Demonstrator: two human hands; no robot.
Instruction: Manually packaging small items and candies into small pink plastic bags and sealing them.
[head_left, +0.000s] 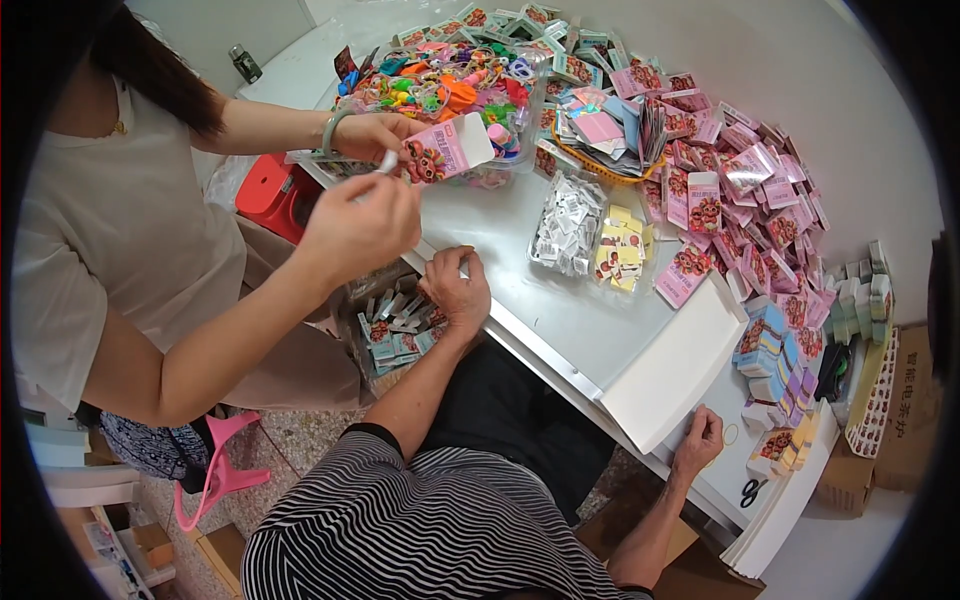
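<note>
From the head view, the left hand (456, 290) is curling loosely on the grey metal tabletop (560, 320) edge, holding nothing, small blue-and-pink packets (395, 335) lying at its eight o'clock; the right hand (700, 440) is pressing flat beside a white cardboard tray (675, 370) at eleven o'clock.

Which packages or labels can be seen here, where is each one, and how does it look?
Pink card packs: heaped at the table's far right, small rectangles with a dark picture.
One pink card: held by the co-worker's hands, white tab on top.
Clear bags: table middle, white pieces inside.
Brown carton: right edge, printed side.
</note>
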